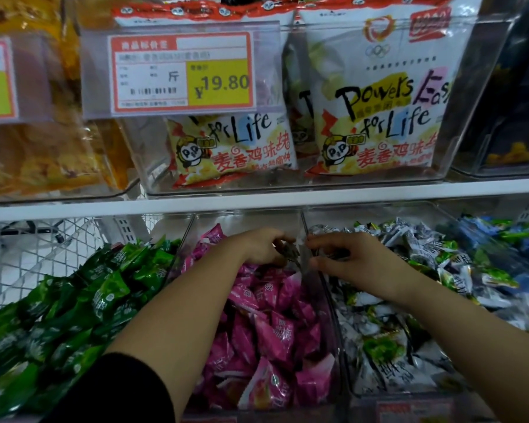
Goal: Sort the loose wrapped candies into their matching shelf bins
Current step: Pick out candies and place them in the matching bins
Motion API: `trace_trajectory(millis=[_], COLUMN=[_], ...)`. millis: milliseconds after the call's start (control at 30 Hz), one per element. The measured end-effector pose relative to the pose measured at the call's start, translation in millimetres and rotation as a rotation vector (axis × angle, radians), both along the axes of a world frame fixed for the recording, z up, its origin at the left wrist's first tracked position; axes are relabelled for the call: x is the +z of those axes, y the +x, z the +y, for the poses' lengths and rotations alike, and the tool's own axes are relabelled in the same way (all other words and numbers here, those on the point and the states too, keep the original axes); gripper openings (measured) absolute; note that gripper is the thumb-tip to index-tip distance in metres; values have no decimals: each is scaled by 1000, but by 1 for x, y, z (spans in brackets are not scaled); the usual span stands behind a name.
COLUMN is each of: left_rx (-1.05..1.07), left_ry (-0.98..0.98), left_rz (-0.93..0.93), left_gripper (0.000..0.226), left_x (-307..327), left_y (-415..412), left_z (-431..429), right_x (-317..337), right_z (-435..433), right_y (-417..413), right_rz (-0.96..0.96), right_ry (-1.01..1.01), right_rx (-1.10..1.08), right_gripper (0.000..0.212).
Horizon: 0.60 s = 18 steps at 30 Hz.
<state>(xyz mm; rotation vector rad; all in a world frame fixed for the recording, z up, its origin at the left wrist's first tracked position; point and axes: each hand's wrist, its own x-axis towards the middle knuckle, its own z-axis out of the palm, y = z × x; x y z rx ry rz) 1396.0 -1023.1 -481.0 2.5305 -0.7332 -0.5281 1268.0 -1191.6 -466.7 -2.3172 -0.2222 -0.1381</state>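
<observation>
Both forearms reached forward and down into the lower shelf bins, hands almost meeting at the back. Left hand (261, 247) was palm-down over the rear of the pink wrapped candies (272, 325), fingers curled round a small grey-silver wrapped candy (290, 251) and gripping it just left of the clear plastic divider wall (327, 297). Black sleeve (119, 392) covered the left upper forearm. Right hand (348, 261) sat on the other side of that wall, above the white-and-black wrapped candies (388, 346), fingers curled, thumb pointing left toward the divider. Couldn't tell if it had hold of anything. Green wrapped candies (74, 306) filled the bin on the left. Upper shelf above held white printed snack bags (376, 96) and a red-and-yellow price tag (180, 68).
</observation>
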Motion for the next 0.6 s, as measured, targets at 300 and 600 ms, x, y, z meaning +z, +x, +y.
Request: trace_trajectory(millis=[300,600], left_rx=[-70,-74], left_ry=[43,122], left_rz=[-15,-53], left_gripper=[51,44], left_x=[2,-2], left_y=[2,7], left_z=[3,7], right_x=[0,-2], right_z=[0,-2], right_y=[0,1], right_rz=[2,-2], right_ry=[-1,-4], right_rx=[-3,-5], right_gripper=[29,34])
